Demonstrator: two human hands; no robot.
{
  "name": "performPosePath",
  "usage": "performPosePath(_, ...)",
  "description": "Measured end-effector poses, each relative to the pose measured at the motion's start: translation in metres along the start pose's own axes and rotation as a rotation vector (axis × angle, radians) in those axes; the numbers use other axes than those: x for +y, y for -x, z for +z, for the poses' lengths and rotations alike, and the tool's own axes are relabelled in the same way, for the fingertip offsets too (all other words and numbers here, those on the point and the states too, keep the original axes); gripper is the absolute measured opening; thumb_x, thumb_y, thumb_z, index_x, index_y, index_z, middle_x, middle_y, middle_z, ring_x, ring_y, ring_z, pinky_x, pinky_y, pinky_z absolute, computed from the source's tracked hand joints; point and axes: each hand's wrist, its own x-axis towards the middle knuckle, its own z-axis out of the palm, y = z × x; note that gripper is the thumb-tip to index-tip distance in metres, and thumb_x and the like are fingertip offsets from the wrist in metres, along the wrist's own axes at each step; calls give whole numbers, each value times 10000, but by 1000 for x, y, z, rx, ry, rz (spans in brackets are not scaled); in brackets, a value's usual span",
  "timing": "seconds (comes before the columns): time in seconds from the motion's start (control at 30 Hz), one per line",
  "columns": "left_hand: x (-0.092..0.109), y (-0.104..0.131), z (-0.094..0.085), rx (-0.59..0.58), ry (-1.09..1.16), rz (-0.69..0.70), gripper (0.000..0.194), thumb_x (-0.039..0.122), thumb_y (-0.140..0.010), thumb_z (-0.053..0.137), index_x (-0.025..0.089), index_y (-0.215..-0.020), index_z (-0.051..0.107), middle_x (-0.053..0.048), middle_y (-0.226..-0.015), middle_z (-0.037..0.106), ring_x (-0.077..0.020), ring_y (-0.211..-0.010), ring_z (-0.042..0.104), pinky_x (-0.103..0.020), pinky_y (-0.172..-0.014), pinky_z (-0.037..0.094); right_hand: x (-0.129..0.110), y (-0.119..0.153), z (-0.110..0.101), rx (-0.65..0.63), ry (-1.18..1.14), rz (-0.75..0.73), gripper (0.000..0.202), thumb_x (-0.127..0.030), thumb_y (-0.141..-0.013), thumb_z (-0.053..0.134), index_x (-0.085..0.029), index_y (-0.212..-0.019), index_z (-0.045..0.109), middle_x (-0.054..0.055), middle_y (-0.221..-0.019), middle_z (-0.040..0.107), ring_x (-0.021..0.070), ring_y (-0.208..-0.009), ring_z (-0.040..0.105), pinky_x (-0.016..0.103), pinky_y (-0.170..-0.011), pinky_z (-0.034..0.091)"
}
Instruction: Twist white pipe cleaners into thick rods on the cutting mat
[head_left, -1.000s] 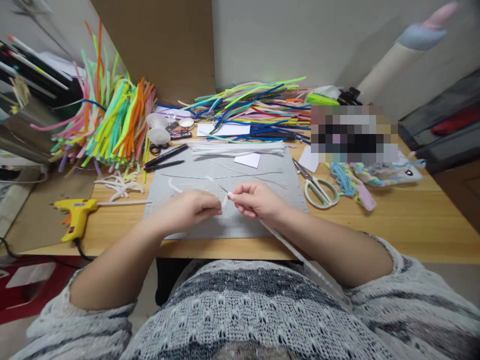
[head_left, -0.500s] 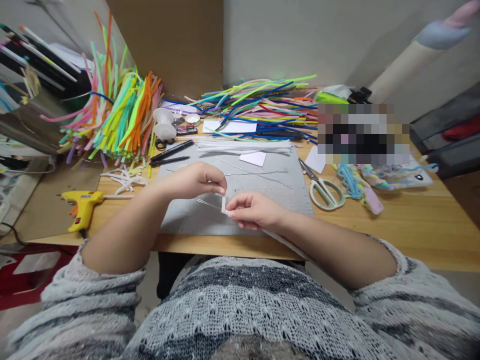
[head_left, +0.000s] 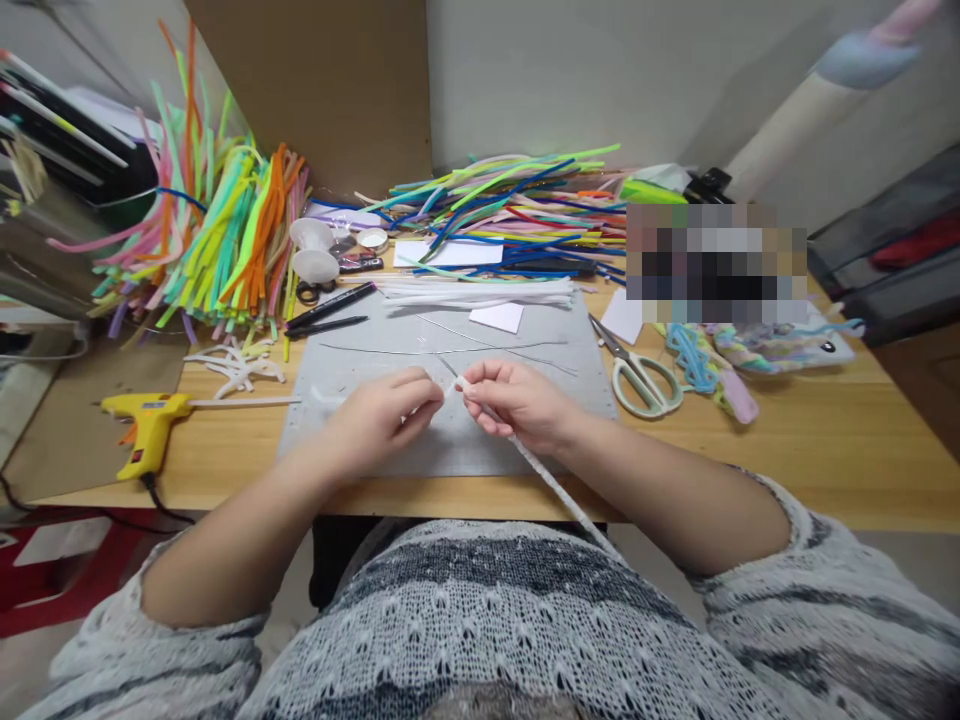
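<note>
— Hands?
— My right hand (head_left: 517, 405) is pinching a white-wrapped wire (head_left: 559, 490) above the grey cutting mat (head_left: 442, 455); its covered length is slanting down past the mat's near edge, toward my right.
— Left?
— My left hand (head_left: 401, 405) is pinching a short white strip (head_left: 451, 388) at the wrap's upper end, fingers blurring slightly.
— Around the mat?
— White pipe cleaners (head_left: 480, 293) are lying along its far edge, scissors (head_left: 645, 388) just beside its right, a yellow glue gun (head_left: 150, 425) left.

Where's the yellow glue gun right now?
On the head view's left side, the glue gun sits left of the gray mat, below and left of the white scraps.
</note>
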Motion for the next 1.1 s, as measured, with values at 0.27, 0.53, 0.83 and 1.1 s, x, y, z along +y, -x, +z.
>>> performPosePath(0.27, 8, -13, -25, -60, -335, 191, 220, 205, -892, 436, 176, -818, 641, -43, -781, 604, -143, -717, 522, -252, -600, 368, 13, 2, 8, 31, 382, -3, 92, -177, -766, 579, -179, -780, 488, -94, -464, 509, 66, -351, 526, 147, -315, 392)
performPosePath(0.53, -30, -33, -40, -256, 435, 124, 209, 353, -835, 578, 188, -793, 698, -44, -721, 632, -113, -698, 573, -224, -660, 450, 6, 15, 13, -220, 319, 8, 92, -215, -756, 589, -180, -786, 510, -80, -510, 555, 50, -354, 518, 140, -306, 322)
performPosePath(0.83, -27, -8, 3, -153, 764, -160, 188, 317, -775, 649, 139, -716, 672, -24, -668, 630, -103, -627, 560, -221, -597, 441, 2, 16, 11, -219, 111, -50, 172, -279, -713, 648, -172, -766, 523, -82, -478, 555, 14, -297, 364, 133, -286, 226)
performPosePath(1.1, 18, 13, -3, 57, 24, 26, 195, 214, -884, 466, 156, -782, 621, -39, -695, 607, -127, -662, 512, -259, -604, 389, 3, 6, 8, 7, 162, -100, 192, -304, -734, 642, -181, -796, 509, -91, -448, 522, 21, -295, 326, 148, -301, 193)
